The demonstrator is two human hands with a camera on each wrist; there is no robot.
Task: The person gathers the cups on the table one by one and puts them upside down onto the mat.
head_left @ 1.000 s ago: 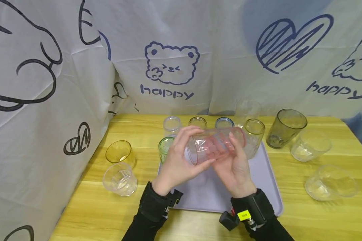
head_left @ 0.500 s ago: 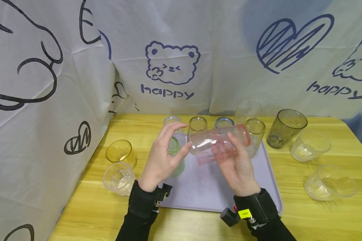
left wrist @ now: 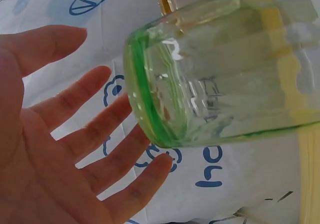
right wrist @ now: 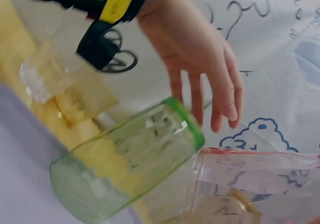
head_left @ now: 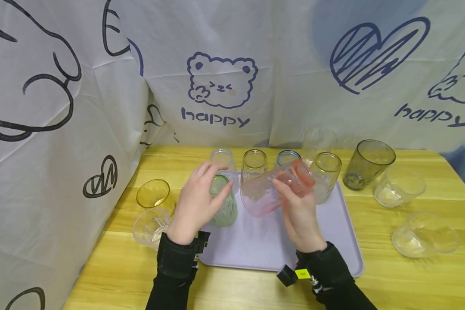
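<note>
While the right hand (head_left: 300, 215) grips the pink glass (head_left: 267, 191) around its side, seen from the head, the left hand (head_left: 197, 198) holds nothing, its fingers loosely bent just beside the green glass (head_left: 225, 211). The pink glass is tilted, its thick end up beyond the right hand, its wide end slanting down toward the left hand. Below both hands lies a pale purple tray (head_left: 255, 249) on the wooden counter (head_left: 100, 275). Beyond the hands stand a brown-rimmed glass (head_left: 254, 161) and a blue-rimmed glass (head_left: 288, 157). Left of the left hand are a yellow glass (head_left: 155, 196) and a clear glass (head_left: 145, 226); well to the right of the right hand stands a grey glass (head_left: 368, 163).

From the left wrist, the left hand's fingers are spread, with the green glass's thick end close before them; whether they touch is hard to tell.

From the right wrist, the pink glass is partly cut off, near the green glass, and the left hand hangs beyond with loose fingers.
</note>
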